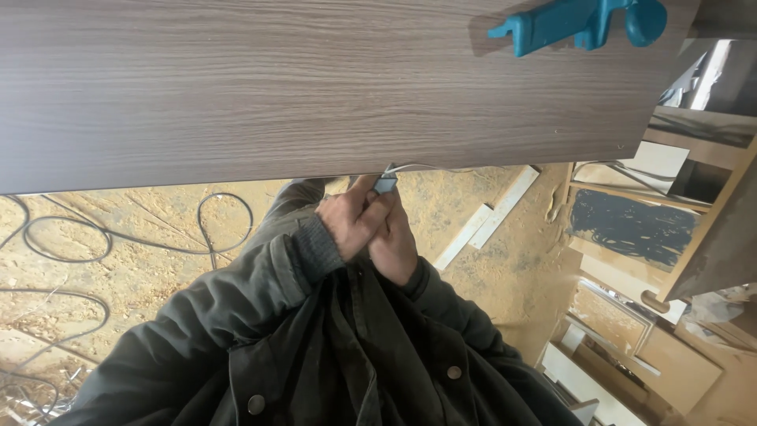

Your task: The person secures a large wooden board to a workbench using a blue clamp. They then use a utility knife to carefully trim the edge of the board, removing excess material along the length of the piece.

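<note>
While both hands met just under the near edge of the board [315,87], the left hand [351,221] and the right hand [394,244] were pressed together, fingers curled shut around a small grey-blue tool [385,184] whose flat tip touched the board's edge. Both grips were closed on that tool, though how much each hand carried could not be told, since the fingers overlapped.

A broad panel with a smooth laminate face and straight brown-grey wood grain running left to right, the board filled the far half of the scene. On its far right part sat a teal plastic clamp [579,22], chunky and rounded, with a knob at one end. A thin pale strip [441,168] trailed to the right from the tool along the board's edge.

The person wore a dark olive jacket [339,347] of coarse cloth with a ribbed knit cuff and round buttons. Below lay the floor [142,213], thick with sandy sawdust, where thin grey cables [118,237] looped at the left. Two white flat slats [485,217] lay on the sawdust to the right, and further right stood stacked offcuts [631,229] of flat board, one with a dark scuffed face.
</note>
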